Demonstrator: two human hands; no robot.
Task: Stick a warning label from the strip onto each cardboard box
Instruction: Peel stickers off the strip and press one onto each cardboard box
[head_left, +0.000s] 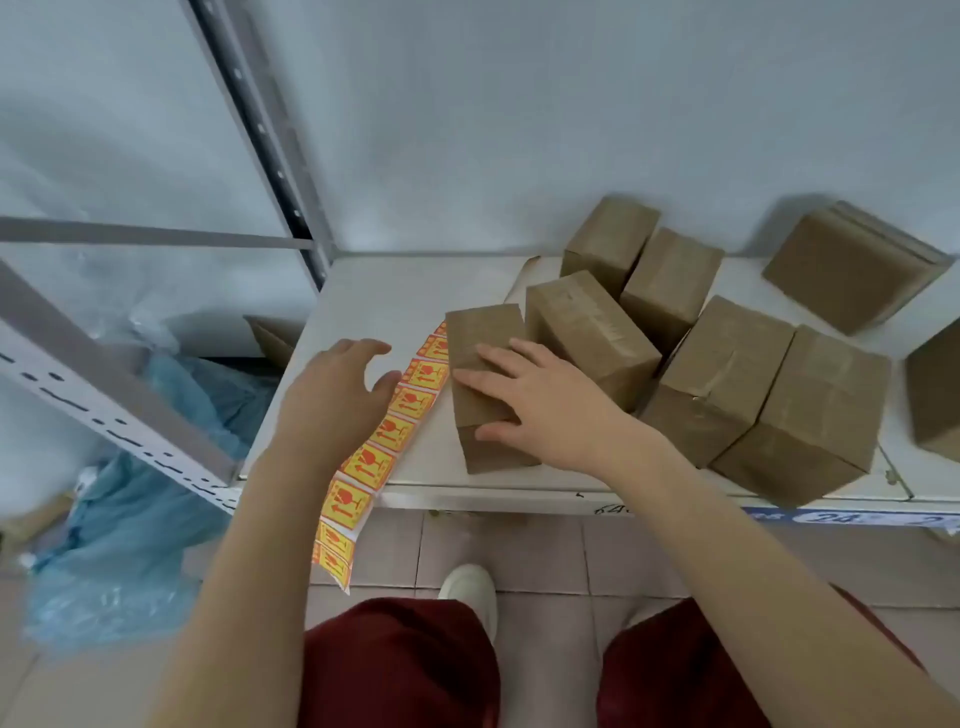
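Left hand (337, 384) hovers over the left part of the shelf (374, 296), fingers loosely curved, holding nothing. Its thumb is right at the edge of the label strip (393, 432); can't tell if it touches. Right hand (535, 402) lies on the nearest box (483, 330), fingers fairly straight and spread over the top, thumb down on the front face. It rests on the box, no clamping.

The label strip is yellow with red-orange marks. It runs diagonally from beside that box's left side toward the shelf's front edge, and its lower end hangs off the edge over the floor (519, 545).

The nearest box stands close to the front edge, no label visible on it. Five more boxes (722, 364) cluster just behind and to its right, several touching each other and some tilted. One sits at the front edge, and another box (935, 395) is cut off at the right. A flat cardboard stack (847, 265) leans near the back right against the wall.

Grey metal rack post (260, 130) at the shelf's back left corner. Blue plastic bag (130, 519) is on the floor left of the shelf. White shoe (470, 587) and red shorts (400, 665) show below.
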